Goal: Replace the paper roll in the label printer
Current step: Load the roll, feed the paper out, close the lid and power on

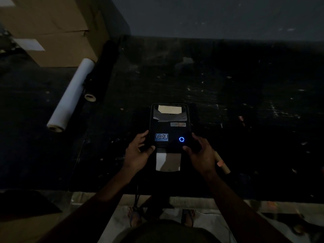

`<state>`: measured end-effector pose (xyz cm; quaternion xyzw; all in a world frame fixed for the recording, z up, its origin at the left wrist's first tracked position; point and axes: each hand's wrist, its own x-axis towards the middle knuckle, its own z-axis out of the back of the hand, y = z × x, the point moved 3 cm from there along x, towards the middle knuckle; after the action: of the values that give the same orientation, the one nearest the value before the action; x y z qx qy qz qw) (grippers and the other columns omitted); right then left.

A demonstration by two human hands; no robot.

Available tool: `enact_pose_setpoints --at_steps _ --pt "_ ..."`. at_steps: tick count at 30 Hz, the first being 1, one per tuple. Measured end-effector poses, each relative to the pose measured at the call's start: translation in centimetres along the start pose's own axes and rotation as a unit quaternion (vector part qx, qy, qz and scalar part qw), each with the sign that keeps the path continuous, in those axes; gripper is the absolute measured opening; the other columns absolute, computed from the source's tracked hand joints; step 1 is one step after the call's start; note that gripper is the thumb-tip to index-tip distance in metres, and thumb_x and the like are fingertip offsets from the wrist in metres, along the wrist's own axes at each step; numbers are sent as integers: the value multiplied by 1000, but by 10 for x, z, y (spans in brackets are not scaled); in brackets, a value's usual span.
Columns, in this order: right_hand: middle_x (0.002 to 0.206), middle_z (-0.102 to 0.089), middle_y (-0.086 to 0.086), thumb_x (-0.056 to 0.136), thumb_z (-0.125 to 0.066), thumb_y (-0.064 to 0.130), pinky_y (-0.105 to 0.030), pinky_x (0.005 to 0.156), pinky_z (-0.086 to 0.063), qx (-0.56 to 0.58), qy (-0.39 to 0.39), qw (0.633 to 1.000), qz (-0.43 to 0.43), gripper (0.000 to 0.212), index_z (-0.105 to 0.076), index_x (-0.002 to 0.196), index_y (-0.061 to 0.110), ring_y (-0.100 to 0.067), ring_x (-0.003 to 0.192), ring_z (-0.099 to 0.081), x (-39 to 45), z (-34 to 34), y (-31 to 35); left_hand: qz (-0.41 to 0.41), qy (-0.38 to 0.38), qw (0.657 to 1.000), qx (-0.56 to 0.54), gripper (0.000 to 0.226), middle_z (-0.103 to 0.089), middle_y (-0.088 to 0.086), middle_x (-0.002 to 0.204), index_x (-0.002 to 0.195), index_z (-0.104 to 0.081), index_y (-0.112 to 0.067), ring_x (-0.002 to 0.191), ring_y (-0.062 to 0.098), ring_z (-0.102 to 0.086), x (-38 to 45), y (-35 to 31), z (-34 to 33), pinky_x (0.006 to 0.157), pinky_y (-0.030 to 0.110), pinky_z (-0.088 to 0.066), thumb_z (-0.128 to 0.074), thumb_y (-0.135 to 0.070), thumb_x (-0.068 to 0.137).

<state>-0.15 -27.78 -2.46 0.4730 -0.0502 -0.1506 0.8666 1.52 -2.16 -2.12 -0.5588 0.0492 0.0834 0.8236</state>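
A black label printer (169, 127) lies on a dark table, with a lit blue ring button (181, 139) and a blue sticker on its top. Pale paper shows through its rear window (169, 109), and a label strip (168, 162) sticks out of its front slot. My left hand (138, 152) grips the printer's near left corner, thumb on top. My right hand (199, 154) holds the near right corner, fingers spread around it. A bare cardboard core (222, 163) lies just right of my right hand, partly hidden by it.
A long white roll (70, 95) and a black roll (103, 71) lie at the left, below a cardboard box (57, 28). The dark table (245, 111) reaches a wall at the back. A cable (137, 195) hangs over the near edge above my sandalled feet.
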Motion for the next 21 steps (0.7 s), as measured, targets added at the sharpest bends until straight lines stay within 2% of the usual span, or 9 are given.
enact_pose_setpoints --at_steps 4,12,16,21 --pt "132 -64 -8 72 -90 23 -25 97 -42 2 -7 1000 6 68 -62 134 18 -14 117 -59 0 0 0 3 -1 1000 -7 67 -65 1 137 143 -55 -31 122 14 -59 0 0 0 108 35 -48 -81 -15 83" --pt "131 -65 -7 72 -90 22 -25 97 -44 8 -7 1000 9 68 -62 134 18 -17 120 -60 0 0 -1 -1 4 1000 -2 66 -63 -2 137 145 -54 -27 127 14 -55 -3 -4 1 110 34 -45 -79 -13 86" --pt "131 -65 -7 72 -90 22 -25 98 -45 9 -8 1000 6 68 -62 135 19 -20 120 -62 0 -1 -2 4 7 1000 -5 66 -62 -8 132 144 -54 -30 124 11 -55 -2 -3 1 106 29 -44 -79 -15 85" --pt "133 -64 -8 73 -90 22 -40 105 -52 16 -6 1000 3 69 -61 135 19 -23 123 -61 1 -2 -2 6 4 1000 -17 67 -65 -2 134 143 -55 -30 119 10 -59 0 2 0 105 29 -46 -80 -13 84"
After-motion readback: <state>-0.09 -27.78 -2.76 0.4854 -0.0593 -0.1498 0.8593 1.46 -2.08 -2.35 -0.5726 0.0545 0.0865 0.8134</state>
